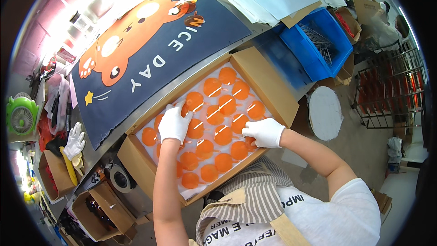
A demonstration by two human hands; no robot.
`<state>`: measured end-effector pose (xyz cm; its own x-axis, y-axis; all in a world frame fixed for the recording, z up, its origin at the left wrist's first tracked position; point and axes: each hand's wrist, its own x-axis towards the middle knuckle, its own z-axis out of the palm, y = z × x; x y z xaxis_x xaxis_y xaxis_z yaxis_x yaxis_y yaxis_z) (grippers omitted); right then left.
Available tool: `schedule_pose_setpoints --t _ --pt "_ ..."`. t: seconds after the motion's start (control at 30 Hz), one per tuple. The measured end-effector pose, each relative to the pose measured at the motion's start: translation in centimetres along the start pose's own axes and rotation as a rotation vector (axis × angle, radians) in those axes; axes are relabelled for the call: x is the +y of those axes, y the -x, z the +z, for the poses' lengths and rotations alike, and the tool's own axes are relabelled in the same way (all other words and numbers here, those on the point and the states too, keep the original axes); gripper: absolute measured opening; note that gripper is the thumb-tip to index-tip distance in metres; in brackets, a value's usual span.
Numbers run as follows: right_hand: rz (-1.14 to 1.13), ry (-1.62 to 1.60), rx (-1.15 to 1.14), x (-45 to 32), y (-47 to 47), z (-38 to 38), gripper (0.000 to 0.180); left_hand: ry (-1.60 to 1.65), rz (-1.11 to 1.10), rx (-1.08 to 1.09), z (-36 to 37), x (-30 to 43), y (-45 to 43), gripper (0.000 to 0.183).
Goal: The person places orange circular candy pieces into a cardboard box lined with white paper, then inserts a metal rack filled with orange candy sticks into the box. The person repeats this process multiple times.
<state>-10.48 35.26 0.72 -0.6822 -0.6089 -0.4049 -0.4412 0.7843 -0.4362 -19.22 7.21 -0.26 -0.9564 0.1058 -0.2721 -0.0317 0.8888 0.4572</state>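
An open cardboard box (273, 92) holds rows of glossy orange discs (223, 135) with small tabs, lying on white lining. My left hand (174, 123), in a white glove, rests at the far left part of the rows, its fingertips on an orange disc (184, 110); whether it grips the disc is hidden. At the box's near right edge my right hand (263, 132), also gloved in white, has its fingers curled over a disc (251, 142), and its grip cannot be told. More dark, glossy round pieces (194, 20) lie on the printed mat (191, 51) beyond the box.
A blue bin (315, 44) with thin metal rods stands at the right, near a white round-topped stool (325, 113). Left are a spare white glove (74, 140), cardboard boxes (102, 212) and a green fan (22, 116). Another person (385, 30) is at the upper right, beyond a wire rack (389, 89).
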Motion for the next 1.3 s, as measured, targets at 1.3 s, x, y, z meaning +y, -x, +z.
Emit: schedule_pose_setpoints --t 1.3 --pt "0.401 -0.033 1.089 31.0 -5.5 -19.0 0.015 0.275 -0.203 0.599 3.5 -5.6 14.8 0.038"
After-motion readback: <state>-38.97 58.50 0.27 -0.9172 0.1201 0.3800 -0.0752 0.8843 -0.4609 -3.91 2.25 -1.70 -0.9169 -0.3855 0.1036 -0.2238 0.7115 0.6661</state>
